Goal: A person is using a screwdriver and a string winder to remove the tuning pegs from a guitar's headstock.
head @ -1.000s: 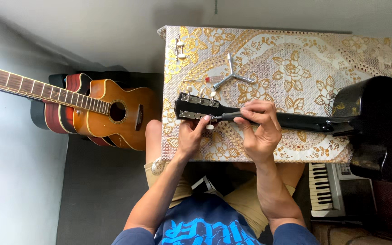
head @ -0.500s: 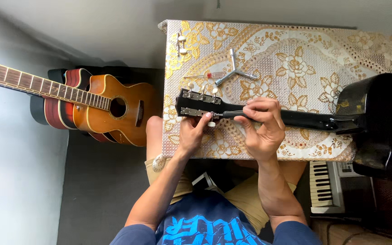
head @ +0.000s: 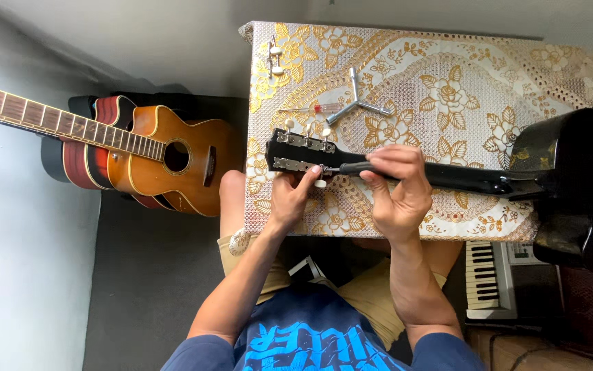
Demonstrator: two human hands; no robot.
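Across the table (head: 550, 69), with its gold floral cloth, a black guitar (head: 571, 185) lies on its face, body past the right edge and headstock (head: 296, 152) near the front left corner. Off the left edge, a brown guitar (head: 166, 161) leans against others. The right hand (head: 398, 192) is curled around the neck (head: 468, 180). The left hand (head: 293, 199) pinches a tuner at the headstock's near side. A three-armed wrench (head: 355, 103) lies toward the far edge.
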